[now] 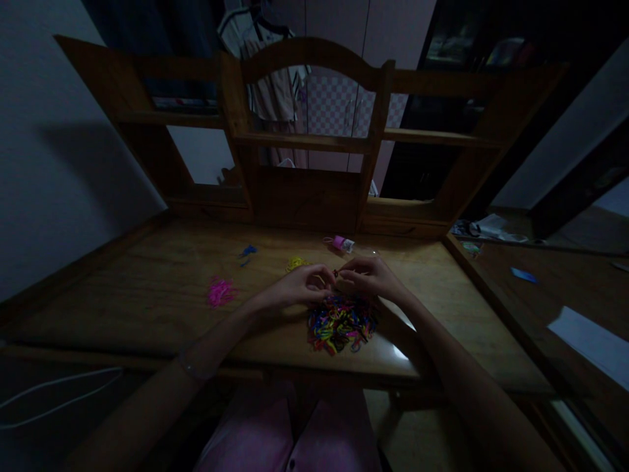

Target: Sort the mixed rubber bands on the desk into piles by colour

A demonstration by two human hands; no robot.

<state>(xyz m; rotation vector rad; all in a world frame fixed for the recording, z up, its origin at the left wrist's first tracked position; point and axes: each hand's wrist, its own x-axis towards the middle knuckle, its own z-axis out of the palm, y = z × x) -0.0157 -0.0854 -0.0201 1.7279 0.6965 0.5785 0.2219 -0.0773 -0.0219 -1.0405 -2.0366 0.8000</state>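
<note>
Pink clothing (329,436) below left hand (301,286) and right hand (371,278).
Both pinch a small dark piece (335,273); pink-and-white item (340,244): markings unreadable.

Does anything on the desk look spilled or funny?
Nothing looks clearly spilled or broken. One tiny odd thing: a small blue piece lies just apart from the blue bunch, like a stray. The mixed pile near the left hand and right hand is jumbled, but mostly heaped together.

Pinched piece (336,273) too small for identification
</note>
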